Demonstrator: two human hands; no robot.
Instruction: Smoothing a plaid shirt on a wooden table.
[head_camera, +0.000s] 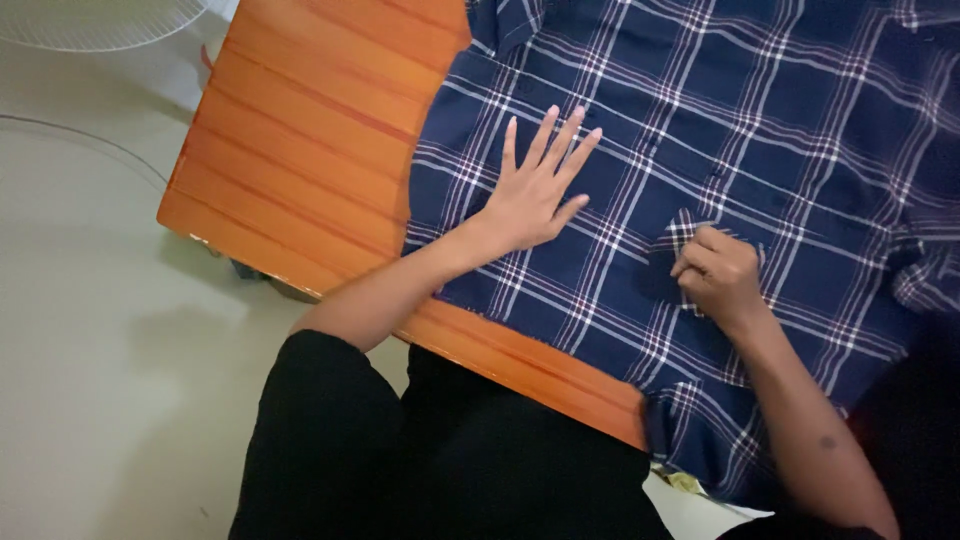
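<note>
A navy plaid shirt (780, 130) with white and red lines lies spread over an orange wooden table (310, 140). My left hand (535, 190) rests flat on the shirt's left part, fingers spread and pointing away from me. My right hand (718, 272) is closed on a small raised fold of the shirt's fabric near the middle, pinching it up off the surface. Part of the shirt hangs over the table's near edge at the lower right.
The table's bare left half ends at an edge (250, 245) above a pale floor (100, 350). A white fan guard (100, 22) shows at the top left. My dark-clothed legs (440, 460) are against the table's near edge.
</note>
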